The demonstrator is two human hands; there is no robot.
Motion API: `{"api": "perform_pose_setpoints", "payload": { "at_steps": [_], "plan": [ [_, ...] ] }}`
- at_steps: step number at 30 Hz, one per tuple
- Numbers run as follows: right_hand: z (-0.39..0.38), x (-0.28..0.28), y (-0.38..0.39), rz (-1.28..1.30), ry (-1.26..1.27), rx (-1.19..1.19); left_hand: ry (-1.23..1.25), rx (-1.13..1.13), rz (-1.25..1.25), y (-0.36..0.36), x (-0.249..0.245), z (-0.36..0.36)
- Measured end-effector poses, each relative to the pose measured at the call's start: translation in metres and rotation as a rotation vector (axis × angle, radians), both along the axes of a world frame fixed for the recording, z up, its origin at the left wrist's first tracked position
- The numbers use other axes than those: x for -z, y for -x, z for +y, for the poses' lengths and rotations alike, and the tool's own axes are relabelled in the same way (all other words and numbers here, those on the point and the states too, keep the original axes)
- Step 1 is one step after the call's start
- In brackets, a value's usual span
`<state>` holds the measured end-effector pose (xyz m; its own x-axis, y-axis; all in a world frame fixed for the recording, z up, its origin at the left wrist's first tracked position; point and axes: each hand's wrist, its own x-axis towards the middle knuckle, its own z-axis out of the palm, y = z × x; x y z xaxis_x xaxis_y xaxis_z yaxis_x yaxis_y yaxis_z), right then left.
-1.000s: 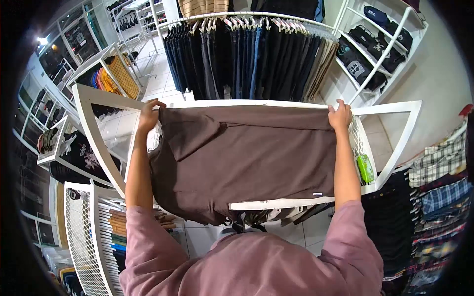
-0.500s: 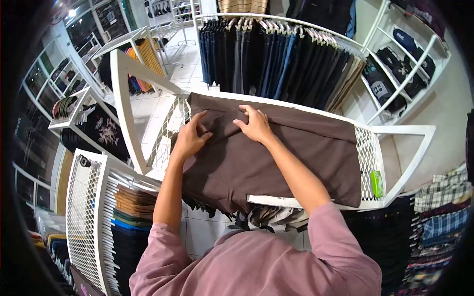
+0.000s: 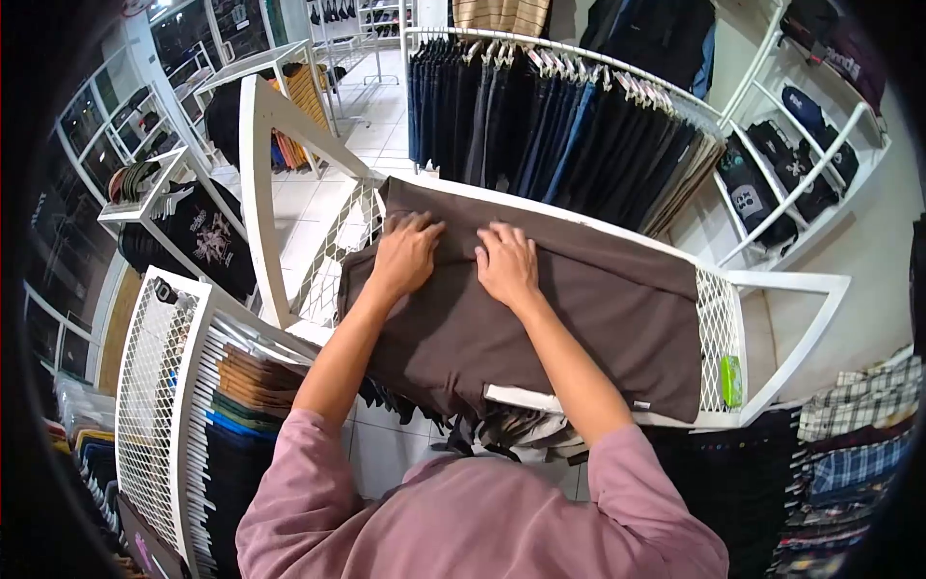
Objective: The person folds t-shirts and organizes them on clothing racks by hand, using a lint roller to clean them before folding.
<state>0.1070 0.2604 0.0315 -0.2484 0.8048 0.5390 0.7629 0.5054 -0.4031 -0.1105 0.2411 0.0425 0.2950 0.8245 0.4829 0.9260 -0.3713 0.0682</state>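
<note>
A brown garment (image 3: 588,318) lies spread over a white mesh-topped rack (image 3: 719,304), with a folded-over strip along its far side. Both palms face down on the cloth. My left hand (image 3: 405,256) rests near its far left corner, fingers stretched forward and slightly blurred. To the right of it, my right hand (image 3: 506,265) presses on the fabric with fingers extended along the fold. Neither hand grasps the cloth. A small white tag (image 3: 641,405) shows at the garment's near right edge.
A green packet (image 3: 731,381) sits on the mesh at the right. Behind the rack hang many trousers (image 3: 540,125). White bars rise at the rack's left (image 3: 258,203) and right ends. Hung clothes (image 3: 251,386) stand at the left, plaid shirts (image 3: 858,468) at the right.
Both hands have come down flat onto the cloth from a more raised, curled pose; the left has shifted right. The view has turned slightly.
</note>
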Motion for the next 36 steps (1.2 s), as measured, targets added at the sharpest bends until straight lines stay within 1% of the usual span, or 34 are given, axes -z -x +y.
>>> {"api": "perform_pose_setpoints", "payload": {
  "at_steps": [1, 2, 3, 4, 5, 6, 8, 9, 10, 11, 12, 14, 15, 16, 18, 20, 21, 22, 23, 24, 25, 27, 28, 29, 30, 32, 34, 36],
  "plan": [
    [0.001, 0.011, -0.002, -0.077, 0.029, -0.026, 0.197, -0.073, 0.092, 0.003, 0.009, -0.004],
    [0.002, 0.021, -0.005, -0.155, 0.053, -0.053, 0.199, -0.063, 0.097, 0.007, 0.017, -0.009],
    [-0.006, 0.013, -0.009, -0.186, 0.105, -0.043, 0.162, -0.067, 0.053, 0.009, 0.017, -0.014],
    [-0.015, 0.003, -0.015, -0.187, 0.097, -0.037, 0.121, -0.073, 0.006, 0.006, 0.01, -0.021],
    [-0.03, -0.004, -0.023, -0.194, 0.116, -0.018, 0.13, -0.127, 0.008, 0.005, 0.006, -0.036],
    [-0.048, -0.011, -0.032, -0.201, 0.142, 0.0, 0.138, -0.121, 0.007, 0.003, -0.001, -0.058],
    [-0.084, -0.023, -0.06, -0.146, 0.162, -0.051, 0.086, -0.164, -0.201, 0.004, -0.006, -0.103],
    [-0.108, -0.027, -0.076, -0.125, 0.18, -0.064, 0.057, -0.197, -0.27, 0.005, -0.002, -0.125],
    [-0.131, -0.032, -0.091, -0.071, 0.189, -0.062, 0.029, -0.23, -0.337, 0.005, 0.003, -0.147],
    [-0.154, -0.038, -0.107, -0.058, 0.188, -0.044, -0.083, -0.331, -0.339, -0.002, 0.007, -0.167],
    [-0.176, -0.04, -0.121, -0.043, 0.134, 0.003, -0.125, -0.401, -0.431, -0.005, 0.014, -0.186],
    [-0.212, -0.033, -0.153, -0.012, 0.081, 0.133, -0.281, -0.581, -0.538, -0.015, 0.039, -0.208],
    [-0.227, -0.03, -0.17, 0.018, 0.073, 0.201, -0.243, -0.62, -0.645, -0.02, 0.045, -0.217],
    [-0.24, -0.019, -0.189, 0.0, 0.034, 0.275, -0.243, -0.647, -0.673, -0.021, 0.054, -0.222],
    [-0.262, -0.01, -0.221, -0.037, 0.019, 0.438, -0.15, -0.555, -1.22, -0.033, 0.062, -0.225],
    [-0.276, -0.006, -0.251, -0.11, -0.03, 0.546, 0.018, -0.558, -1.457, -0.028, 0.079, -0.227],
    [-0.281, -0.004, -0.267, -0.107, -0.027, 0.585, 0.04, -0.446, -1.635, -0.031, 0.079, -0.227],
    [-0.285, -0.005, -0.278, -0.102, -0.01, 0.613, 0.147, -0.389, -1.655, -0.024, 0.083, -0.229],
    [-0.288, -0.003, -0.289, -0.102, -0.008, 0.626, 0.16, -0.38, -1.639, -0.025, 0.089, -0.234],
    [-0.289, 0.001, -0.301, -0.104, -0.009, 0.636, 0.169, -0.373, -1.625, -0.031, 0.083, -0.24],
    [-0.288, 0.004, -0.312, -0.095, -0.035, 0.618, 0.236, -0.325, -1.629, -0.031, 0.081, -0.248],
    [-0.288, 0.005, -0.326, -0.059, -0.049, 0.564, 0.383, -0.405, -1.589, -0.025, 0.078, -0.267],
    [-0.287, 0.003, -0.329, -0.043, -0.052, 0.531, 0.456, -0.427, -1.589, -0.026, 0.073, -0.277],
    [-0.289, -0.002, -0.331, -0.057, -0.053, 0.503, 0.585, -0.441, -1.592, -0.025, 0.064, -0.289],
    [-0.289, -0.003, -0.335, -0.058, -0.053, 0.504, 0.586, -0.44, -1.592, -0.026, 0.051, -0.299],
    [-0.287, -0.005, -0.345, -0.015, -0.023, 0.407, 0.715, -0.4, -1.538, -0.031, 0.034, -0.318],
    [-0.286, -0.006, -0.347, -0.051, -0.027, 0.399, 0.688, -0.382, -1.542, -0.027, 0.03, -0.325],
    [-0.279, -0.006, -0.348, -0.08, -0.066, 0.385, 0.402, -0.36, -1.616, -0.028, 0.013, -0.324]
  ]
}}
